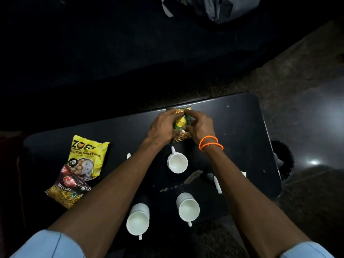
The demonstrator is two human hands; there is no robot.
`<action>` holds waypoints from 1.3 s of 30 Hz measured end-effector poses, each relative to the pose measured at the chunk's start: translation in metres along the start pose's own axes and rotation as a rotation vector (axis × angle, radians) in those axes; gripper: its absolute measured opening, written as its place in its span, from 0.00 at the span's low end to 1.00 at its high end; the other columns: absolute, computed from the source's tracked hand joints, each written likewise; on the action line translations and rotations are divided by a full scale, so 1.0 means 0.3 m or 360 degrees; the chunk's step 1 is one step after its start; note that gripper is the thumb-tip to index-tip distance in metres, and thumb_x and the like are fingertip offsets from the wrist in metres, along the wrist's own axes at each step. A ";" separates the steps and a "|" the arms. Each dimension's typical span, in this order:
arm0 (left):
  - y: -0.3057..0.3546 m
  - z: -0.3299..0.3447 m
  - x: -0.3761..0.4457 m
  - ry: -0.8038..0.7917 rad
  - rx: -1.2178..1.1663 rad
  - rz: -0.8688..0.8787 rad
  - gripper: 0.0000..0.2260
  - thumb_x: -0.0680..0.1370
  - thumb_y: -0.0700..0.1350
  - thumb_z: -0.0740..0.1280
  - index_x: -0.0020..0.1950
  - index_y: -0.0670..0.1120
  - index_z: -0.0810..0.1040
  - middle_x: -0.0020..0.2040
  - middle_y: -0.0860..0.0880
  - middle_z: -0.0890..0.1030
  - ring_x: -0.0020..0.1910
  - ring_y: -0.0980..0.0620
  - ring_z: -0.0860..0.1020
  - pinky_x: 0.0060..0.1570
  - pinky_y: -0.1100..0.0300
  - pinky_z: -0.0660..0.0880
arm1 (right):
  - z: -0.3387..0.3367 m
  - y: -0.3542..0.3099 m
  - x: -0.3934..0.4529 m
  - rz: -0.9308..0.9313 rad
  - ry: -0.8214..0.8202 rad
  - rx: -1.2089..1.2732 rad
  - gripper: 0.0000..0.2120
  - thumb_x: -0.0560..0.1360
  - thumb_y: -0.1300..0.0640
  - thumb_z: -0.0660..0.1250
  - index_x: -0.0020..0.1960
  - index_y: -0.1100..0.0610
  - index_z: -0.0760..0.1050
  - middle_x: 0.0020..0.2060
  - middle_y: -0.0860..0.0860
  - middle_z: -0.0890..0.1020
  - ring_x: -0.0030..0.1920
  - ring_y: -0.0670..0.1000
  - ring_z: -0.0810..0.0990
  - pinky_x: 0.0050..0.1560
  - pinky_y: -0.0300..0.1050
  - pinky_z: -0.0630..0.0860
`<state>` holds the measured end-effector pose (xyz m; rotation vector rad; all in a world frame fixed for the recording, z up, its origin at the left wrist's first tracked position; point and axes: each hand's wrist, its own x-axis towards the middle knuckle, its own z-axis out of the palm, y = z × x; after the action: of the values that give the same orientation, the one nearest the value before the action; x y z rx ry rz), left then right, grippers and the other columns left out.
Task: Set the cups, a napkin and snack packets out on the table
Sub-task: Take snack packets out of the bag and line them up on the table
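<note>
Both hands hold a small green and gold snack packet [181,123] near the far edge of the black table [242,127]. My left hand [162,127] grips its left side and my right hand [200,125], with orange bands on the wrist, grips its right side. Three white cups stand on the table: one [177,162] just below the hands, one [138,219] at the near left, one [188,207] at the near right. A yellow snack packet [87,157] and a dark "Mixture" packet [68,189] lie at the table's left. A white napkin [217,183] is partly hidden under my right forearm.
A small white piece [129,156] shows beside my left forearm; what it is cannot be told. Grey cloth [214,8] lies on the dark surface beyond the table. Speckled floor [307,81] lies to the right of the table.
</note>
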<state>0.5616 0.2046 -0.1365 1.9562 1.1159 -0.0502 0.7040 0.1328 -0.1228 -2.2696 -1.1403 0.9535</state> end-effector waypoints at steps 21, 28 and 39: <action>-0.255 -0.241 -0.247 0.0418 0.0160 -0.0267 0.21 0.80 0.46 0.70 0.72 0.46 0.79 0.77 0.43 0.73 0.75 0.42 0.72 0.74 0.53 0.66 | 0.096 -0.231 -0.055 -0.0185 0.0190 -0.0254 0.22 0.73 0.64 0.73 0.67 0.62 0.79 0.62 0.63 0.81 0.62 0.62 0.80 0.63 0.49 0.73; -0.569 -0.433 -0.437 0.0711 0.0094 -0.0827 0.17 0.80 0.48 0.70 0.65 0.39 0.82 0.63 0.37 0.83 0.64 0.35 0.80 0.63 0.47 0.76 | 0.450 -0.482 -0.089 0.0010 -0.0518 -0.0069 0.24 0.69 0.46 0.80 0.58 0.60 0.83 0.54 0.58 0.87 0.56 0.56 0.85 0.57 0.44 0.78; -0.691 -0.416 -0.500 0.0313 -0.0416 -0.0673 0.26 0.81 0.51 0.71 0.79 0.50 0.71 0.74 0.44 0.75 0.69 0.43 0.77 0.67 0.50 0.75 | 0.625 -0.545 -0.036 0.0069 -0.0474 -0.0004 0.17 0.71 0.64 0.77 0.59 0.59 0.84 0.55 0.59 0.86 0.57 0.57 0.84 0.57 0.43 0.76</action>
<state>0.2788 0.2363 -0.1315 1.4943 1.5682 0.0605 0.4755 0.2297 -0.1419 -2.2128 -1.2137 1.3424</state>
